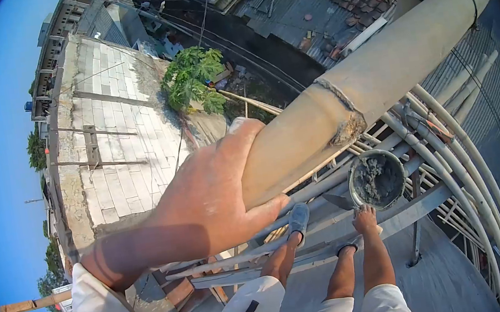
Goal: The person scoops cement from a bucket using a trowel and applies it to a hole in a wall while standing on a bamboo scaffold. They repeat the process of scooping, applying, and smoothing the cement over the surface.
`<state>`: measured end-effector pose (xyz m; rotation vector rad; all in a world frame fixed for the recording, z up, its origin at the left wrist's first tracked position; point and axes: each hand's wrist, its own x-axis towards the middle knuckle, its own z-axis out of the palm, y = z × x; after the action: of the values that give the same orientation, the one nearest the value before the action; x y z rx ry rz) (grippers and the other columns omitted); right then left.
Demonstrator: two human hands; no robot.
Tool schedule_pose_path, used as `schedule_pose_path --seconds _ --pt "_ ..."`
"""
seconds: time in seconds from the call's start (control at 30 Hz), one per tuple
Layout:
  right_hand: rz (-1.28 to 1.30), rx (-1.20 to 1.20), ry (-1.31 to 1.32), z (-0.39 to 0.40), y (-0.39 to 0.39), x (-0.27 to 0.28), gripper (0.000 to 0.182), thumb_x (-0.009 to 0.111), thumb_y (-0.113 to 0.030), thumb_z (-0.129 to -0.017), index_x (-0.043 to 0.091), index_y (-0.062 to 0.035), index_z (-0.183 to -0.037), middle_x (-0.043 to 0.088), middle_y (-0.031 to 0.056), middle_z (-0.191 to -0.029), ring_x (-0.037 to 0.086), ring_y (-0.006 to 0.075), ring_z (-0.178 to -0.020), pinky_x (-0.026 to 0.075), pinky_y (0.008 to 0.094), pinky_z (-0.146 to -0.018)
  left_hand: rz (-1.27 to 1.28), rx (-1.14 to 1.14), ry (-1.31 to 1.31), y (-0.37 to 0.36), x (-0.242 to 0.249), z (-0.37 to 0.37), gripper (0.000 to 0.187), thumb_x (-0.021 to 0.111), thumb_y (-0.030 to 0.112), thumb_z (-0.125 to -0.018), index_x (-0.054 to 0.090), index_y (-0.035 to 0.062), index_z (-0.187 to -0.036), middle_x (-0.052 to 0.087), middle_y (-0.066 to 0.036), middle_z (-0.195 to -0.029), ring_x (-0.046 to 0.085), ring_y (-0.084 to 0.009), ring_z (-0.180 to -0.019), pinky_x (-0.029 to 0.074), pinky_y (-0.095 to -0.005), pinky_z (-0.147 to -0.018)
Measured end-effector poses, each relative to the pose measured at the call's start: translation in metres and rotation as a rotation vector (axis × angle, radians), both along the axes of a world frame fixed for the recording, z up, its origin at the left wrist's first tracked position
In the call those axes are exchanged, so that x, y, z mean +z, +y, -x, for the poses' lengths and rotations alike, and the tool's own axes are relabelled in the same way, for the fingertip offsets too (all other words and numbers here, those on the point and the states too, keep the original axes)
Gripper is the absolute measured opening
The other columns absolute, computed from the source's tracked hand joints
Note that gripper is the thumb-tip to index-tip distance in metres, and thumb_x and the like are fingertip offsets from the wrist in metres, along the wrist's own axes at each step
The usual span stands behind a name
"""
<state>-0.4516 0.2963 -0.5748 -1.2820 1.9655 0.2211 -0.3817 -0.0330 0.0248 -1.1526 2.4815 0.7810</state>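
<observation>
Bamboo pole (303,127) in left fingers (272,207), trowel (337,201) in right fingers (366,211) (beside bucket (402,177))

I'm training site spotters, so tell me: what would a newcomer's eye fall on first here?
First, the thick tan bamboo pole slanting from the centre to the upper right, gripped by the left hand. Next, the round pale-rimmed bucket of dark grey mortar-like mix right of centre, with the right hand just below, holding what looks like a pointed metal trowel.
</observation>
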Motion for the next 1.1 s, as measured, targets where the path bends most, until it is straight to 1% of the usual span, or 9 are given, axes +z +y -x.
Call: schedule_pose_path --seconds 0.3,0.37,0.47,0.6,0.77,0.83,1.03,1.07,1.1 --pt "-0.181 0.117 -0.095 0.015 -0.022 0.017 0.064 0.072 -0.048 -0.074 0.059 -0.0119 -0.126 0.039 0.0186 -0.141 0.030 0.0370 -0.136 0.034 0.0447 -0.107 -0.090 -0.126 0.097 -0.005 -0.007 -0.013 0.074 0.074 0.027 -0.076 0.035 -0.0003 -0.133 0.059 -0.024 -0.098 0.061 -0.0414 -0.090 0.048 -0.0478 -0.077" --pt "-0.049 0.126 -0.065 0.025 -0.029 0.019 0.059 0.072 -0.045 -0.073 0.063 -0.0144 -0.123 0.039 0.0161 -0.143 0.048 0.0364 -0.123 0.039 0.0469 -0.103 -0.097 -0.137 0.126 -0.007 -0.010 -0.018 0.074 0.073 0.027 -0.077 0.035 0.0003 -0.134 0.058 -0.024 -0.099 0.060 -0.0416 -0.090 0.048 -0.0485 -0.078" --pt "-0.121 -0.160 -0.211 0.043 -0.036 0.035 0.056 0.072 -0.045 -0.072 0.064 -0.0150 -0.119 0.047 0.0182 -0.138 0.054 0.0348 -0.118 0.039 0.0494 -0.102 -0.087 -0.148 0.220 -0.005 -0.014 -0.039 0.076 0.074 0.027 -0.077 0.033 0.0012 -0.136 0.056 -0.024 -0.106 0.059 -0.0412 -0.095 0.048 -0.0486 -0.081" --pt "-0.273 0.003 -0.085 0.059 -0.067 0.098 0.059 0.069 -0.048 -0.072 0.064 -0.0148 -0.120 0.063 0.0159 -0.121 0.056 0.0317 -0.116 0.035 0.0510 -0.104 0.049 -0.141 0.301 0.006 -0.005 -0.103 0.085 0.078 0.032 -0.073 0.033 0.0027 -0.139 0.050 -0.023 -0.120 0.053 -0.0385 -0.108 0.045 -0.0463 -0.092" --pt "-0.214 -0.187 -0.054 0.098 -0.084 0.107 0.058 0.068 -0.046 -0.073 0.064 -0.0125 -0.121 0.062 0.0174 -0.121 0.057 0.0321 -0.117 0.039 0.0492 -0.101 0.200 0.023 -0.081 0.016 0.039 -0.236 0.097 0.081 0.050 -0.062 0.040 0.0092 -0.139 0.048 -0.019 -0.127 0.044 -0.0363 -0.121 0.035 -0.0481 -0.105" --pt "-0.223 -0.350 -0.387 0.119 -0.084 0.091 0.058 0.072 -0.036 -0.069 0.064 -0.0031 -0.116 0.065 0.0207 -0.114 0.061 0.0333 -0.110 0.046 0.0399 -0.094 0.184 0.105 -0.137 0.030 0.043 -0.290 0.098 0.082 0.051 -0.060 0.041 0.0106 -0.139 0.048 -0.018 -0.127 0.044 -0.0361 -0.122 0.035 -0.0482 -0.105" --pt "-0.219 -0.123 -0.282 0.088 -0.067 0.131 0.051 0.070 -0.038 -0.074 0.066 -0.0034 -0.112 0.065 0.0226 -0.111 0.060 0.0349 -0.110 0.049 0.0404 -0.093 0.164 0.498 -0.357 0.051 -0.007 -0.365 0.080 0.081 0.038 -0.061 0.049 0.0141 -0.130 0.058 -0.015 -0.118 0.053 -0.0374 -0.112 0.041 -0.0482 -0.097" --pt "-0.111 0.009 -0.227 0.086 -0.063 0.139 0.045 0.071 -0.031 -0.074 0.066 0.0010 -0.105 0.069 0.0201 -0.096 0.067 0.0307 -0.090 0.051 0.0394 -0.079 0.244 0.425 -0.327 0.052 -0.011 -0.366 0.075 0.080 0.036 -0.062 0.052 0.0144 -0.128 0.060 -0.015 -0.115 0.055 -0.0372 -0.109 0.042 -0.0482 -0.095" --pt "-0.126 0.035 -0.207 0.088 -0.066 0.143 0.045 0.071 -0.031 -0.074 0.066 0.0010 -0.105 0.069 0.0201 -0.096 0.067 0.0307 -0.090 0.051 0.0394 -0.079 0.317 0.357 -0.299 0.054 -0.011 -0.365 0.070 0.079 0.034 -0.063 0.054 0.0146 -0.125 0.061 -0.015 -0.112 0.057 -0.0371 -0.106 0.043 -0.0481 -0.093"
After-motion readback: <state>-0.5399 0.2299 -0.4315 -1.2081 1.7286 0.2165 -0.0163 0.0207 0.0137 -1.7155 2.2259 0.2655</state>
